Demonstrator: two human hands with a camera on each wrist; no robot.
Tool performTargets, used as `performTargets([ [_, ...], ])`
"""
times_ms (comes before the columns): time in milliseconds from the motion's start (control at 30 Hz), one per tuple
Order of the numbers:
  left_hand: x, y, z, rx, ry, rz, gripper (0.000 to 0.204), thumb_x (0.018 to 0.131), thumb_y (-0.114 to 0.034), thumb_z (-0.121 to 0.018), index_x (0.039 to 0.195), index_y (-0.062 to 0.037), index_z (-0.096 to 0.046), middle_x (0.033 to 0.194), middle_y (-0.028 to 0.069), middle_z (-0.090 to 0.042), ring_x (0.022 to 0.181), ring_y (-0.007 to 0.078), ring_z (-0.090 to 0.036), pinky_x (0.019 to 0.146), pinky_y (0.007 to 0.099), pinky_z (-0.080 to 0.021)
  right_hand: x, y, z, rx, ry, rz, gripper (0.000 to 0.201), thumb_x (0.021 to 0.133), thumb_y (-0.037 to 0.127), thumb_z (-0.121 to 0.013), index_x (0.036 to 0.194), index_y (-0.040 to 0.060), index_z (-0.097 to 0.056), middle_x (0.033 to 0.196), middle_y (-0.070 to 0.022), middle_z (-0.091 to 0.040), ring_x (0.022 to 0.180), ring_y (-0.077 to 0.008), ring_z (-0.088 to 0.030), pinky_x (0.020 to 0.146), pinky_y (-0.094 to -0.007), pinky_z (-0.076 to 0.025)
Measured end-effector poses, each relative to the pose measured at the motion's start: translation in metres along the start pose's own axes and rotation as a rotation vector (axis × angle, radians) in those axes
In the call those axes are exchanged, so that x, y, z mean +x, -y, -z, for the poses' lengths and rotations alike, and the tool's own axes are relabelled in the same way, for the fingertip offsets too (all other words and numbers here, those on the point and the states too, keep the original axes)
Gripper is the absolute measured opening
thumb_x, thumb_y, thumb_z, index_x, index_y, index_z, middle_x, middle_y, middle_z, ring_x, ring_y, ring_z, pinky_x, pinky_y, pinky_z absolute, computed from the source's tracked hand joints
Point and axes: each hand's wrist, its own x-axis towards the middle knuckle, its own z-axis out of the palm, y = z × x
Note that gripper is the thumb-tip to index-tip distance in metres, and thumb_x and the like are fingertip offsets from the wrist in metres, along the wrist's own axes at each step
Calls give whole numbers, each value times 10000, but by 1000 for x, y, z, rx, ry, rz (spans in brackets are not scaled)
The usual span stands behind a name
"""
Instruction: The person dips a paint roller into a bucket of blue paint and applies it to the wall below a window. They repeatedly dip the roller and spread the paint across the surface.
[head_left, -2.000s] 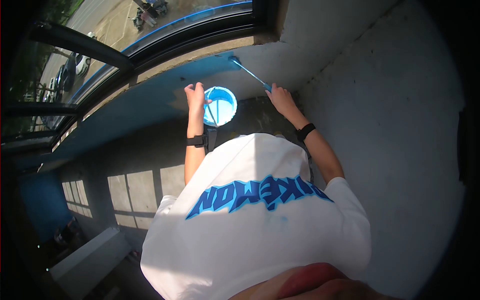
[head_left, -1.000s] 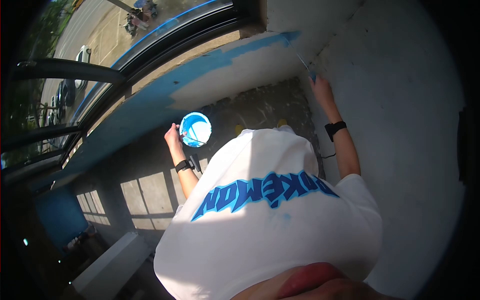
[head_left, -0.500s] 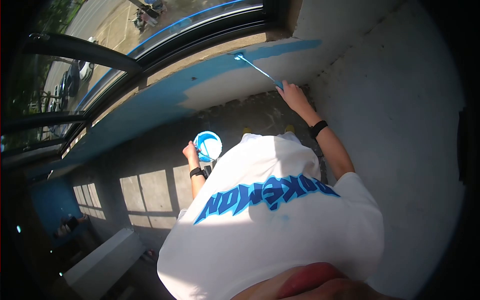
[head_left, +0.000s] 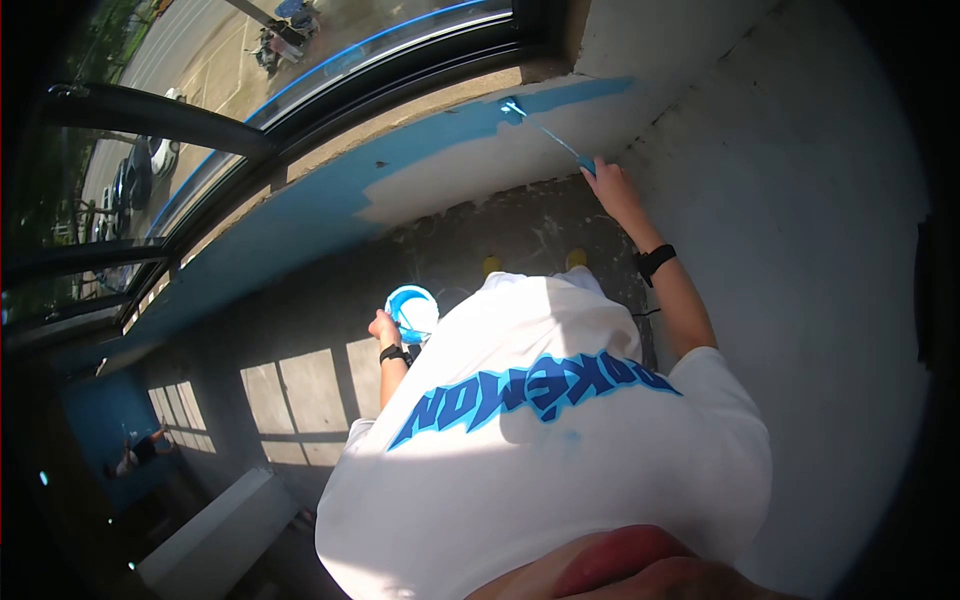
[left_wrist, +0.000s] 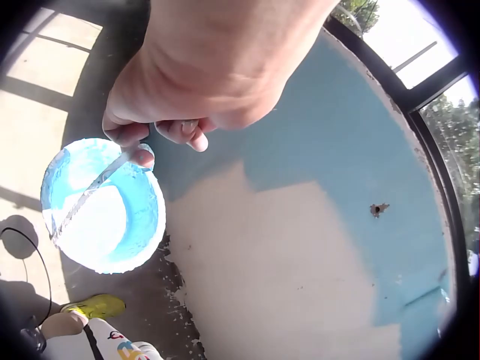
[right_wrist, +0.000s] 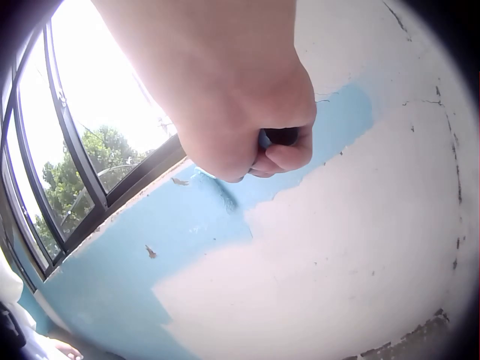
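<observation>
Left hand (head_left: 383, 328): hooked round the handle (left_wrist: 91, 192) of the bucket (left_wrist: 140, 210), underside hidden.
Right hand (head_left: 614, 192): wrapped round the roller (head_left: 512, 110), grip (head_left: 587, 166) mostly covered.
Blue paint (head_left: 430, 136): bare wall (head_left: 450, 180) open below.

Between my left hand (head_left: 382, 326) and my right hand (head_left: 615, 195) I have open air over the floor (head_left: 470, 225), room for either to cross. Ahead, the wall under the window (head_left: 440, 175) blocks me, and the roller (head_left: 512, 110) spans the gap from my right fist to it. Above that runs the black window frame (head_left: 400, 85); the side wall (head_left: 800, 300) bounds my right. The bucket (left_wrist: 160, 225) fills the space beside my left fingers, its handle (left_wrist: 90, 196) barring the mouth, with gaps either side.
</observation>
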Motion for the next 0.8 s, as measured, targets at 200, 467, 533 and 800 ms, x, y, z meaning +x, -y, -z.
performTargets([
  [200, -10, -6, -3, 90, -38, 9, 293, 841, -218, -555, 822, 60, -643, 819, 151, -660, 650, 242, -629, 511, 343, -513, -21, -71, 35, -112, -62, -144, 319, 936, 312, -514, 887, -2, -542, 668, -215, -595, 674, -399, -613, 600, -478, -496],
  [467, -28, -23, -19, -13, -120, 89, 297, 841, -177, -496, 837, 101, -602, 805, 167, -630, 606, 256, -588, 506, 371, -468, -27, -141, 69, -205, -134, -337, 297, 925, 294, -517, 951, -1, -535, 748, -219, -620, 705, -388, -641, 620, -473, -528],
  [533, -27, -24, -20, -20, -116, 90, 284, 839, -169, -500, 838, 98, -597, 805, 164, -626, 611, 254, -586, 504, 371, -465, -26, -152, 70, -210, -135, -392, 294, 913, 295, -530, 941, 3, -538, 752, -214, -623, 719, -382, -647, 632, -475, -533],
  [800, -33, -33, -18, -134, -125, 142, 147, 814, -89, -496, 776, 39, -558, 746, 101, -569, 626, 211, -531, 471, 368, -425, 3, -171, 78, -11, -248, -683, 347, 942, 298, -485, 945, -42, -554, 879, -250, -628, 801, -413, -631, 696, -480, -526],
])
